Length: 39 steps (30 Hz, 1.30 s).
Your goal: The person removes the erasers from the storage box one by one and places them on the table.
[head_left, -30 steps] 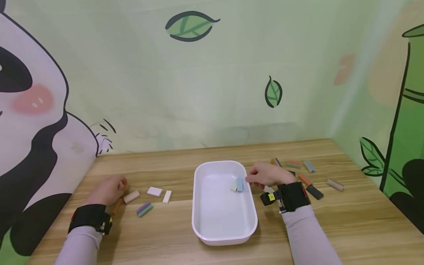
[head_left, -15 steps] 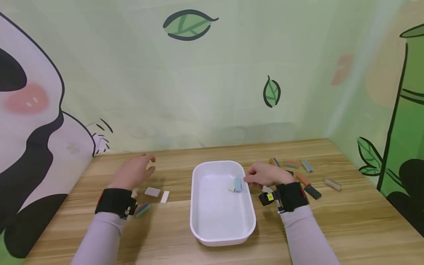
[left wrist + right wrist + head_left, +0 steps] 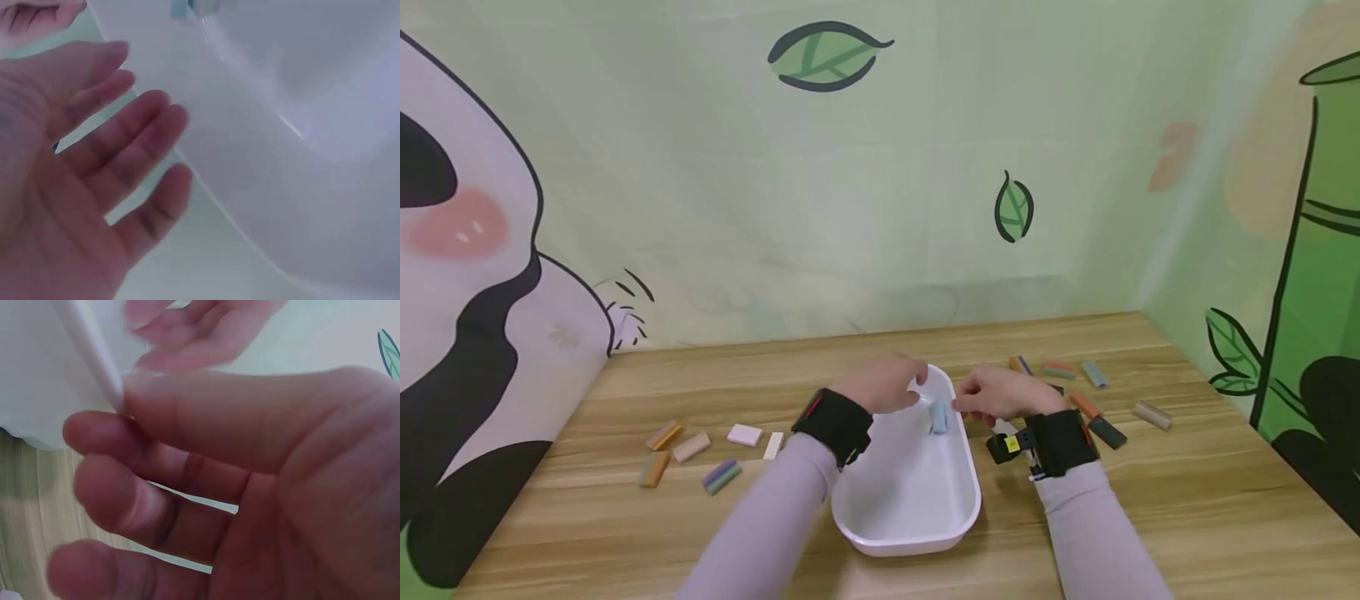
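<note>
My right hand (image 3: 1006,392) pinches the right rim of a white tray (image 3: 906,546). In the right wrist view, thumb and index finger of the right hand (image 3: 219,462) meet on the tray's rim (image 3: 94,350). Over the tray's far left part is my left hand (image 3: 883,383); in its wrist view the left hand (image 3: 94,150) has loosely bent, spread fingers with nothing between them. A light blue block (image 3: 938,417) lies inside the tray near the right wall. Beside it a pale block (image 3: 203,6) shows at the top of the left wrist view.
Left of the tray lie several small blocks, among them a white one (image 3: 744,435), a beige one (image 3: 691,447) and a purple-and-green one (image 3: 722,477). More lie beyond the right hand, including a black block (image 3: 1107,432) and a tan one (image 3: 1152,415). A printed cloth (image 3: 880,208) hangs behind the table.
My left hand has moved right, from the blocks at the left to over the tray, uncovering orange-toned blocks there. The right hand has stayed at the tray's rim.
</note>
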Tool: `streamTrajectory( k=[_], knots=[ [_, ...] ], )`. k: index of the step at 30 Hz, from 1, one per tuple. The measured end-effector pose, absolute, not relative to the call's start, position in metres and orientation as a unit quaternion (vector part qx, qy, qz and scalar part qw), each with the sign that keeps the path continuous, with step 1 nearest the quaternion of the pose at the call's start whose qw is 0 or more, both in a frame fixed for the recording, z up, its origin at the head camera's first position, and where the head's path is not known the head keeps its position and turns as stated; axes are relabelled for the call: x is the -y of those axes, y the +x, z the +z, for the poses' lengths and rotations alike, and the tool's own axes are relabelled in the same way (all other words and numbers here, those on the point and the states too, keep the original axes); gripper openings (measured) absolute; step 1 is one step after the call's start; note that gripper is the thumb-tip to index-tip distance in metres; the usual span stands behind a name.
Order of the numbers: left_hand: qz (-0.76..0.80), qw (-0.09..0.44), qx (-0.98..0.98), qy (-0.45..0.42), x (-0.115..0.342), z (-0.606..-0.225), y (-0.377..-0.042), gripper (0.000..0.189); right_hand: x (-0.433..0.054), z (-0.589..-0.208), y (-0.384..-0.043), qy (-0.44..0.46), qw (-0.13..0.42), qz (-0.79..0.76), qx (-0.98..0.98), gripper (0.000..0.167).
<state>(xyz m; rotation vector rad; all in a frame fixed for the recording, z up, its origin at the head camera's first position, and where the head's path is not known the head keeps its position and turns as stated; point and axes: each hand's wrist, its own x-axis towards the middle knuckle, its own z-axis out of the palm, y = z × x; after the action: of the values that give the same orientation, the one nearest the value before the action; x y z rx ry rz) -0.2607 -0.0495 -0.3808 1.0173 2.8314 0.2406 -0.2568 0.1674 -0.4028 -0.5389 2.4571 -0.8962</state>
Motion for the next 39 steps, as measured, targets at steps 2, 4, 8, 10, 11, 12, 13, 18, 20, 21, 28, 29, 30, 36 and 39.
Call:
streamTrajectory(
  k=[2,4,8,10,11,12,13,18,20,21,28,29,30,36,39],
  knots=[
    [0.065,0.091,-0.943,0.312,0.037,-0.382,-0.26,0.022,-0.168,-0.402,-0.257,-0.195,0.235,-0.327,-0.894,0.026],
    [0.062,0.111,-0.95,0.286,0.027,-0.384,-0.26,0.018,-0.168,-0.402,-0.258,-0.198,0.234,-0.325,-0.895,0.026],
    [0.065,0.114,-0.955,0.265,0.013,-0.392,-0.259,0.015,-0.169,-0.4,-0.259,-0.206,0.227,-0.32,-0.896,0.027],
    [0.06,0.107,-0.956,0.267,0.009,-0.397,-0.259,0.02,-0.168,-0.4,-0.259,-0.211,0.224,-0.322,-0.896,0.027],
    [0.055,0.104,-0.955,0.271,0.007,-0.399,-0.259,0.022,-0.168,-0.4,-0.259,-0.213,0.223,-0.323,-0.895,0.027],
    [0.052,0.103,-0.955,0.272,0.006,-0.401,-0.259,0.022,-0.168,-0.4,-0.26,-0.215,0.223,-0.325,-0.893,0.026],
    [0.047,0.1,-0.955,0.276,0.005,-0.404,-0.259,0.023,-0.167,-0.4,-0.26,-0.217,0.224,-0.327,-0.892,0.026],
    [0.047,0.093,-0.952,0.287,0.005,-0.411,-0.26,0.019,-0.167,-0.4,-0.26,-0.22,0.225,-0.327,-0.891,0.026],
    [0.054,0.09,-0.952,0.288,0.006,-0.412,-0.261,0.017,-0.167,-0.399,-0.26,-0.217,0.223,-0.326,-0.892,0.026],
    [0.057,0.089,-0.952,0.287,0.007,-0.412,-0.261,0.016,-0.167,-0.399,-0.26,-0.216,0.223,-0.326,-0.893,0.026],
    [0.069,0.094,-0.956,0.27,0.008,-0.415,-0.257,0.017,-0.167,-0.4,-0.26,-0.217,0.222,-0.323,-0.894,0.027],
    [0.07,0.095,-0.956,0.27,0.008,-0.415,-0.257,0.017,-0.167,-0.4,-0.26,-0.217,0.222,-0.322,-0.894,0.028],
    [0.072,0.097,-0.956,0.269,0.008,-0.415,-0.256,0.017,-0.167,-0.401,-0.259,-0.216,0.223,-0.321,-0.895,0.028],
    [0.076,0.104,-0.955,0.267,0.008,-0.412,-0.255,0.017,-0.168,-0.402,-0.258,-0.215,0.223,-0.323,-0.894,0.028],
    [0.075,0.104,-0.954,0.271,0.009,-0.409,-0.253,0.017,-0.17,-0.402,-0.257,-0.213,0.225,-0.326,-0.893,0.027]
  ],
)
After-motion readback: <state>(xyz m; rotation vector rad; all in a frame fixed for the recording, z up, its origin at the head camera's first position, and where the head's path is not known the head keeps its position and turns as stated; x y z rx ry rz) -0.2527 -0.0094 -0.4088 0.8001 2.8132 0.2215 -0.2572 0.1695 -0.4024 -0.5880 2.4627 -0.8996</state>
